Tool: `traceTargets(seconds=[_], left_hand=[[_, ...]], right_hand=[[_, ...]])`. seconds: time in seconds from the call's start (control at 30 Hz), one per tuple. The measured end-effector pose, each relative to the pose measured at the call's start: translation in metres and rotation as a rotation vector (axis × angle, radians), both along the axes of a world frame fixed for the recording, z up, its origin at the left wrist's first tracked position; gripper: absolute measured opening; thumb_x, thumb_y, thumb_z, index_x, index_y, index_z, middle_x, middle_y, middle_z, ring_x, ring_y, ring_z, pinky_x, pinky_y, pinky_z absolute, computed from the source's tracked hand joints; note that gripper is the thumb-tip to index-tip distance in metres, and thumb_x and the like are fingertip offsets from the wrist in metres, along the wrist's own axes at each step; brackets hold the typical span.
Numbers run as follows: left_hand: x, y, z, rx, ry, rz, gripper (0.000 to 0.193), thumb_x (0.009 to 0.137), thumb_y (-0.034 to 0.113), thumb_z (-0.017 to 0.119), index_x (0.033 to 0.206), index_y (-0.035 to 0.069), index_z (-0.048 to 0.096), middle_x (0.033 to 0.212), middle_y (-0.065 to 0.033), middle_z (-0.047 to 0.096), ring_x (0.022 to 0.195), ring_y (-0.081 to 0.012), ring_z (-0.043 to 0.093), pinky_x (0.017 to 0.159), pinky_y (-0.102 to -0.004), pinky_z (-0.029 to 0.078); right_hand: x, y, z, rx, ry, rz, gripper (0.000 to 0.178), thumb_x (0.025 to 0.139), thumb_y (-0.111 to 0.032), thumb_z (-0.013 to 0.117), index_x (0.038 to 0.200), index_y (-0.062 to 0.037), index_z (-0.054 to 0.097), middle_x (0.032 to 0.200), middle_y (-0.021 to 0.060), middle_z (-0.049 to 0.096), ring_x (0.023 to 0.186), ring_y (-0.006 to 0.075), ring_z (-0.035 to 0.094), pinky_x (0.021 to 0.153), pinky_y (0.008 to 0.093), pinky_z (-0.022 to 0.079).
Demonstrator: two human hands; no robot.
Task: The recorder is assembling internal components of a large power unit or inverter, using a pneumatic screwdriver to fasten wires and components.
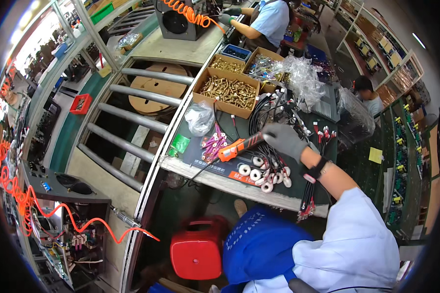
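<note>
My right hand (284,140), in a grey glove with a dark band on the wrist, reaches over the workbench. Its fingers are closed around one end of an orange-and-black handheld power tool (239,147); a dark cord runs from the other end over the bench edge. Near the tool lie purple-sleeved terminals (215,142) and several white rings (255,175) on dark leads. A bundle of black cables (264,113) is just beyond the hand. My left hand is not visible; I cannot make out a dark grey rounded shape at the lower edge.
Boxes of brass fittings (228,91) stand at the bench's back, beside clear plastic bags (300,78). On the left are a roller conveyor (132,117) and an orange coiled hose (83,227). A red stool (196,254) stands below. A co-worker (271,24) works at the far side.
</note>
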State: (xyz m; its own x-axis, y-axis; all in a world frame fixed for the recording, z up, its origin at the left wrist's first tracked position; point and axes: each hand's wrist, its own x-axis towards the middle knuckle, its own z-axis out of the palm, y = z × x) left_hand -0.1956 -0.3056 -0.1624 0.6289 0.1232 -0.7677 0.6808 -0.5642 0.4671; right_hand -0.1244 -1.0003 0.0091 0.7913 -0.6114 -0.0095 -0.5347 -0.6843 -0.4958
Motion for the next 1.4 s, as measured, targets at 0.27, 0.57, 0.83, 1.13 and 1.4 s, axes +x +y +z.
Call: traceTargets(seconds=[0.27, 0.57, 0.83, 1.13, 1.4], left_hand=[[0.093, -0.09, -0.019, -0.194, -0.122, 0.067, 0.048, 0.091, 0.025, 0.06, 0.123, -0.011, 0.053, 0.122, -0.0206, 0.059, 0.108, -0.0248, 0.058, 0.093, -0.0325, 0.045], [0.084, -0.133, 0.004, 0.042, -0.388, -0.001, 0.04, 0.089, 0.031, 0.063, 0.108, -0.004, 0.066, 0.102, -0.0163, 0.07, 0.097, -0.0237, 0.065, 0.087, -0.0345, 0.048], [0.006, -0.086, -0.02, 0.131, -0.163, 0.209, 0.045, 0.087, 0.04, 0.058, 0.101, -0.001, 0.069, 0.093, -0.0187, 0.069, 0.089, -0.0282, 0.066, 0.081, -0.0372, 0.048], [0.003, -0.037, -0.007, 0.22, -0.162, 0.349, 0.042, 0.087, 0.037, 0.062, 0.104, -0.001, 0.069, 0.094, -0.0144, 0.07, 0.086, -0.0257, 0.066, 0.08, -0.0363, 0.047], [0.004, 0.027, -0.054, 0.351, -0.065, -0.138, 0.046, 0.091, 0.044, 0.051, 0.094, 0.002, 0.07, 0.094, -0.0219, 0.068, 0.092, -0.0364, 0.065, 0.079, -0.0436, 0.046]], right_hand=[[-0.078, 0.004, -0.064, 0.42, 0.152, -0.234, 0.031, 0.081, -0.033, 0.061, 0.078, -0.003, 0.068, 0.073, 0.0154, 0.065, 0.066, 0.0258, 0.064, 0.062, 0.0378, 0.049], [-0.157, -0.019, 0.051, 1.946, -1.279, -0.377, 0.02, 0.101, -0.024, 0.038, 0.087, -0.0115, 0.045, 0.071, -0.001, 0.042, 0.043, 0.0074, 0.033, 0.033, 0.0237, 0.03], [-0.145, -0.048, 0.048, 1.071, -0.972, -0.585, 0.024, 0.098, -0.018, 0.046, 0.118, -0.006, 0.054, 0.086, -0.002, 0.05, 0.058, 0.0044, 0.037, 0.052, 0.0196, 0.035], [-0.103, -0.017, 0.08, 0.611, -1.235, -0.086, 0.03, 0.099, -0.025, 0.045, 0.116, -0.0017, 0.053, 0.083, 0.003, 0.054, 0.067, 0.0083, 0.049, 0.063, 0.0218, 0.041], [0.025, 0.159, 0.144, 0.744, -1.031, 0.264, 0.052, 0.097, -0.048, 0.045, 0.102, 0.0023, 0.034, 0.056, 0.0147, 0.057, 0.037, 0.0163, 0.053, 0.032, 0.0247, 0.041]])
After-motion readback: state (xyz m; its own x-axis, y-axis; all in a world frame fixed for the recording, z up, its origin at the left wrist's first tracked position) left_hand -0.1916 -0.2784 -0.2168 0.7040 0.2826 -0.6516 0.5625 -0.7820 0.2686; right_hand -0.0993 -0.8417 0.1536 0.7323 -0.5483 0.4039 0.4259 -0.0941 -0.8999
